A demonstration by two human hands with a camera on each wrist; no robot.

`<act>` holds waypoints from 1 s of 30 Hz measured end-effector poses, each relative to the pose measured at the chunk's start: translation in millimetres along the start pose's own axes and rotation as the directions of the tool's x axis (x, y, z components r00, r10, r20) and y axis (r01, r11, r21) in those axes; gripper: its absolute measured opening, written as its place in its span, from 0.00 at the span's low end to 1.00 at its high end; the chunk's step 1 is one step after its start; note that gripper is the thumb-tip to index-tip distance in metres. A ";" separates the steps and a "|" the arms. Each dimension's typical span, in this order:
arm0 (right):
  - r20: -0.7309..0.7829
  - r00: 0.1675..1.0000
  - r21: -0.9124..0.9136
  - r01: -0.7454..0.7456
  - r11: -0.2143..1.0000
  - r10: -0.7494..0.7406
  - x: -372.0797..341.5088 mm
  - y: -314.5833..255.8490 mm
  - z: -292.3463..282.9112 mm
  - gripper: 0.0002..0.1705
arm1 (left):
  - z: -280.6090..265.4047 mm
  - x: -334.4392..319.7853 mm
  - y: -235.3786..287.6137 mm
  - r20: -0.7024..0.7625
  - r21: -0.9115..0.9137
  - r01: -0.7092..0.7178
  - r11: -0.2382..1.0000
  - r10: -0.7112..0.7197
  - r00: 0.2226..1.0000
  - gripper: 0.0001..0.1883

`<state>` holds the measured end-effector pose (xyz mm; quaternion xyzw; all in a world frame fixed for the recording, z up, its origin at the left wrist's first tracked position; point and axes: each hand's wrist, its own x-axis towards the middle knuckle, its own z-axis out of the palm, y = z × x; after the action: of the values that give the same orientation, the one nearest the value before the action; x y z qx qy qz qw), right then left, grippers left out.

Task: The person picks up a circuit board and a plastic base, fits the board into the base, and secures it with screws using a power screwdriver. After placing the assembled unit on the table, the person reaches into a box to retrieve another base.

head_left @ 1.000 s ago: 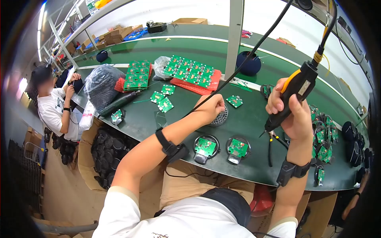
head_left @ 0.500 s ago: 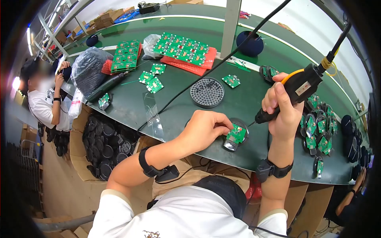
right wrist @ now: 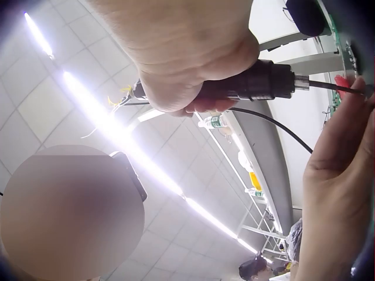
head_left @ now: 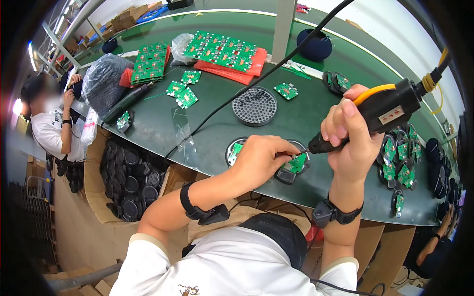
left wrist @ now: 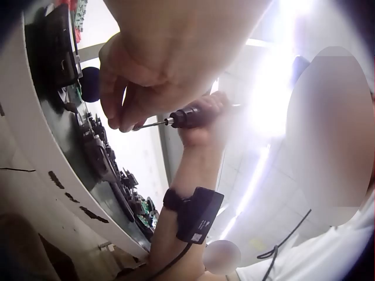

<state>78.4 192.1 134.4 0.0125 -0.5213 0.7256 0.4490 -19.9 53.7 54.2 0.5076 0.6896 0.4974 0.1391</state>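
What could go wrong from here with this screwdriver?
The bit of the screwdriver reaches the fingertips of the left hand, so a slip might jab them. The nearby green circuit board could get scratched. It lies near the front edge of the table, so a bump might dislodge it.

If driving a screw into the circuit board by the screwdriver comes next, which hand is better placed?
Likely the right hand: it grips the electric screwdriver, whose bit extends toward the circuit board. The left hand, its fingers at the bit's tip, seems better suited to guiding.
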 end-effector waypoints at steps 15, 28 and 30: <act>0.008 0.999 -0.146 -0.036 0.989 0.038 -2.5 -2.2 5.7 0.14 | 0.6 1.6 3.5 0.019 -0.049 0.048 0.998 -0.047 0.999 0.11; 0.016 0.999 -0.218 0.031 0.975 -0.028 -1.3 18.2 1.5 0.12 | 20.5 -40.4 4.6 0.074 0.424 -0.217 0.879 0.205 0.976 0.26; 0.011 1.000 -0.229 0.026 0.973 -0.024 -1.4 25.5 0.2 0.12 | 25.4 -42.4 1.9 0.086 0.469 -0.223 0.855 0.207 0.975 0.28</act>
<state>62.2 189.6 114.8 -0.0298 -0.6030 0.6549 0.4545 17.8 32.0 30.7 0.6077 0.7272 0.3172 -0.0350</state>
